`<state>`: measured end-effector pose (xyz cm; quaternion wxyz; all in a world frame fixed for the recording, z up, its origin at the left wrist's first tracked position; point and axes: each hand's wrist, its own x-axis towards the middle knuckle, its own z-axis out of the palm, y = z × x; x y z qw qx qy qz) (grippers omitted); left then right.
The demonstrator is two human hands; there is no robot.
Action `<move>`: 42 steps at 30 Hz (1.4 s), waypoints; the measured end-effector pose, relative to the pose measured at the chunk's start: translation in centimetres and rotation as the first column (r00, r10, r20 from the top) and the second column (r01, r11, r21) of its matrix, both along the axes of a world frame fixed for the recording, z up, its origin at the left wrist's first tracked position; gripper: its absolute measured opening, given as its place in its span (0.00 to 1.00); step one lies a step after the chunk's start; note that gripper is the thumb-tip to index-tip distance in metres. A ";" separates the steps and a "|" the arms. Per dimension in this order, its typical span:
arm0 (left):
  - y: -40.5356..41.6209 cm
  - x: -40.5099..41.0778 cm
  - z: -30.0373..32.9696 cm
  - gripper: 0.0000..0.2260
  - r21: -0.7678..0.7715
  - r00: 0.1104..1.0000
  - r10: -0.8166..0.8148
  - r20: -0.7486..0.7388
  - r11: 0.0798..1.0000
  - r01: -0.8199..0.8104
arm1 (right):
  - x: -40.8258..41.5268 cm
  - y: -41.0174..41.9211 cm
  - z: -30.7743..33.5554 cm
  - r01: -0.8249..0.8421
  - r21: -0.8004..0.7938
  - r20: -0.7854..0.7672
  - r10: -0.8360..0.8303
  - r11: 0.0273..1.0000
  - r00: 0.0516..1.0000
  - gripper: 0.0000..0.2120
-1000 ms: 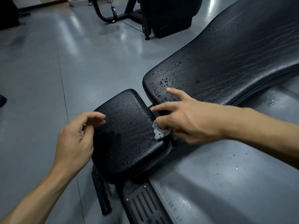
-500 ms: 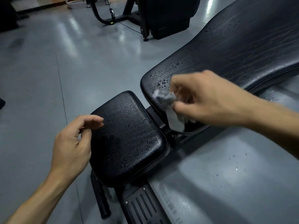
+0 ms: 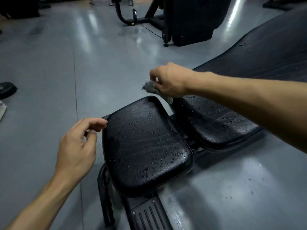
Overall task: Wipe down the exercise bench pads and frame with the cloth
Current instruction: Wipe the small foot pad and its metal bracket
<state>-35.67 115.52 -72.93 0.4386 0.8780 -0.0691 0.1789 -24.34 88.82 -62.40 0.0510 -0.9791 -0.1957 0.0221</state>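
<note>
From the head camera we see our right hand (image 3: 168, 80) lifted above the far end of the seat pad (image 3: 144, 145), fingers curled around a crumpled grey cloth (image 3: 149, 87) that hangs clear of the vinyl. Our left hand (image 3: 78, 146) hovers at the seat pad's left edge, fingers loosely bent, holding nothing; whether a fingertip touches the pad we cannot tell. Water beads dot the seat pad and the back pad (image 3: 216, 123) to its right. The black frame (image 3: 146, 213) shows below, nearest us.
</note>
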 end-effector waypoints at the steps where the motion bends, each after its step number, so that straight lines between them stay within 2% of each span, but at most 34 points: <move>1: 0.3 0.0 -0.3 0.19 -0.010 1.000 0.012 -0.001 1.000 -0.012 | -0.1 0.2 -0.9 -0.013 -0.008 0.012 0.013 1.000 1.000 0.13; 4: 0.9 -0.3 -1.8 0.18 -0.061 0.999 0.046 -0.025 0.997 -0.048 | -0.4 -0.1 -3.0 -0.055 -0.002 0.074 0.055 0.998 0.996 0.08; 8: 1.4 -0.7 -3.9 0.17 -0.132 0.995 0.066 -0.072 0.988 -0.075 | -1.5 0.1 -4.3 -0.094 0.083 0.136 0.082 0.992 0.987 0.15; 12: 1.7 -0.5 -4.9 0.17 -0.185 0.993 0.072 -0.093 0.979 -0.088 | -2.1 1.0 -5.8 -0.101 0.120 0.249 0.069 0.988 0.966 0.14; 15: 1.8 -0.5 -5.5 0.18 -0.204 0.993 0.066 -0.101 0.975 -0.086 | -2.0 1.0 -6.3 -0.066 0.086 0.316 0.035 0.994 0.948 0.16; 17: 1.8 -0.6 -5.8 0.18 -0.210 0.993 0.059 -0.104 0.974 -0.080 | -1.9 0.7 -6.2 -0.026 0.067 0.319 0.003 0.997 0.948 0.16; 21: 1.7 -0.8 -6.0 0.18 -0.211 0.993 0.058 -0.103 0.974 -0.079 | -2.5 2.0 -6.1 -0.025 0.136 0.279 -0.014 0.990 0.960 0.16; 25: 1.6 -0.9 -6.0 0.17 -0.220 0.993 0.059 -0.106 0.972 -0.081 | -2.9 3.9 -6.4 -0.072 0.049 0.277 0.056 0.996 0.959 0.16; 27: 1.6 -1.0 -6.0 0.16 -0.228 0.991 0.060 -0.117 0.970 -0.086 | -2.6 3.0 -5.8 -0.033 0.044 0.286 0.019 0.998 0.958 0.16; 30: 1.6 -1.2 -5.8 0.14 -0.241 0.989 0.058 -0.135 0.966 -0.090 | -2.1 1.8 -5.5 0.034 0.124 0.254 -0.065 0.992 0.965 0.15; 33: 1.6 -1.4 -5.7 0.14 -0.248 0.986 0.058 -0.158 0.964 -0.096 | -2.7 3.9 -6.3 -0.021 0.140 0.232 -0.012 0.990 0.973 0.15; 36: 1.6 -1.5 -5.7 0.14 -0.256 0.983 0.055 -0.175 0.962 -0.100 | -3.0 5.4 -6.6 -0.078 0.080 0.230 0.058 0.994 0.972 0.15; 42: 1.7 -1.6 -5.7 0.17 -0.273 0.980 0.039 -0.195 0.958 -0.092 | -1.4 1.7 -5.4 0.073 0.045 0.297 -0.083 0.996 0.951 0.18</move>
